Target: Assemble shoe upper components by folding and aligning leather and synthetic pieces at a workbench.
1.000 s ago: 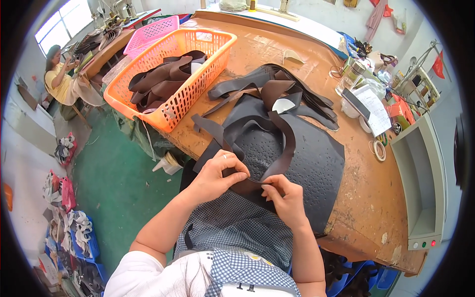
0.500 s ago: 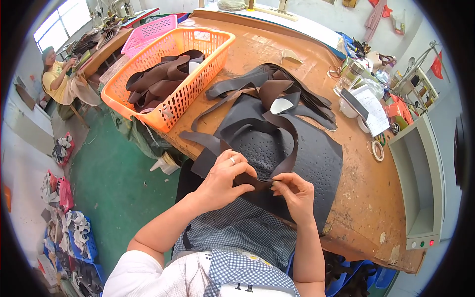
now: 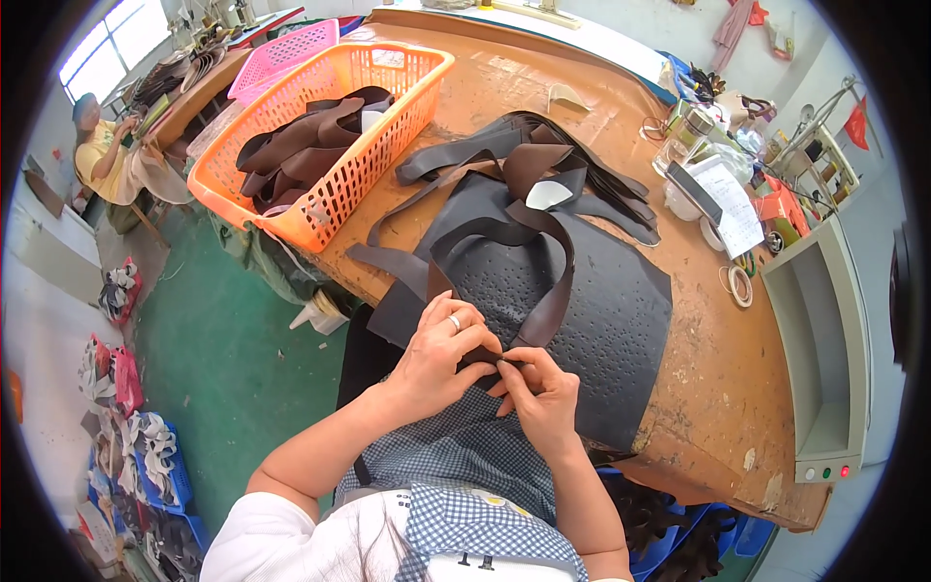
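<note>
Between my fingers is the near edge of a long brown leather strip [image 3: 551, 308], which loops up and away over a black, pitted mat [image 3: 611, 339]. My left hand [image 3: 448, 354], a ring on one finger, pinches the strip. Right beside it my right hand [image 3: 538, 396] pinches the same edge, its fingertips touching the left hand's. Farther off, the strip runs to a bundle of dark strips [image 3: 582, 165] heaped on the mat's far side. A white oval piece [image 3: 549, 195] shows among them.
An orange plastic basket [image 3: 373, 160] with brown pieces stands at the table's left edge, a pink basket [image 3: 281, 60] behind it. To the right are a phone [image 3: 693, 191], papers [image 3: 732, 213], a tape roll [image 3: 740, 284] and a grey box [image 3: 824, 359]. A seated person [image 3: 102, 150] works far left.
My right hand has moved left and slightly down, up against my left hand. The strip's right side has shifted inward with it. My left hand stays nearly in place.
</note>
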The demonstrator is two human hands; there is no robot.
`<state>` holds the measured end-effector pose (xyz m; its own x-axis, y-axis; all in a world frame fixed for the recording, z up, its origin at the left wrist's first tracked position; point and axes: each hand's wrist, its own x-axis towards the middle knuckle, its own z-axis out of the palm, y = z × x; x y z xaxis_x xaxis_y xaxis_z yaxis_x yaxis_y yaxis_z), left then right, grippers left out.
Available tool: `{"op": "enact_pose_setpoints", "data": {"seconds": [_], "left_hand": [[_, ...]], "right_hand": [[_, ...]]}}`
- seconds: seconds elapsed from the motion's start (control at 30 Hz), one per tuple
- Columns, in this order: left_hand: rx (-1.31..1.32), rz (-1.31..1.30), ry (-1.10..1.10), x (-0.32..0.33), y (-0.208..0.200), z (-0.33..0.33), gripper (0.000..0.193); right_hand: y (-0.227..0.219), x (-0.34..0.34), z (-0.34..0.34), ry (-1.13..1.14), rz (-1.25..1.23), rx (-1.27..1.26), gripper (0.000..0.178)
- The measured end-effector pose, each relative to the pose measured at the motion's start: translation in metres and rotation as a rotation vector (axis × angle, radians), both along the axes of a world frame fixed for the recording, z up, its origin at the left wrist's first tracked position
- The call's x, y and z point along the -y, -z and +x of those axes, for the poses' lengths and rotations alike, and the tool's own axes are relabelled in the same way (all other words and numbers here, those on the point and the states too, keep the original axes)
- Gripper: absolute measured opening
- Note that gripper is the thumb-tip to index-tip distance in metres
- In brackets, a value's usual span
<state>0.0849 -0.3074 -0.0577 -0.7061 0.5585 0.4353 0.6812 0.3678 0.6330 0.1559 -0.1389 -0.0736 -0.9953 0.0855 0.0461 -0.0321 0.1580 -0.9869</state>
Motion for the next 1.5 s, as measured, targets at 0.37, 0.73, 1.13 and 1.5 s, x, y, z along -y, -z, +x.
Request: {"op": "enact_pose_setpoints", "data": {"seconds": [0.37, 0.73, 1.13, 1.5], "left_hand": [[-0.125, -0.041, 0.032, -0.018, -0.001, 0.008, 0.022], [-0.071, 0.070, 0.137, -0.034, -0.005, 0.015, 0.023], [0.096, 0.233, 0.302, 0.019, -0.014, 0.000, 0.015], [0.245, 0.597, -0.145, -0.005, -0.057, -0.003, 0.044]], "right_hand": [[0.001, -0.015, 0.001, 0.110, -0.252, 0.079, 0.013], [0.008, -0.092, -0.077, 0.246, -0.151, 0.168, 0.032], [-0.051, -0.053, -0.077, -0.202, -0.869, 0.047, 0.023], [-0.077, 0.027, -0.068, 0.012, -0.793, -0.127, 0.026]]}}
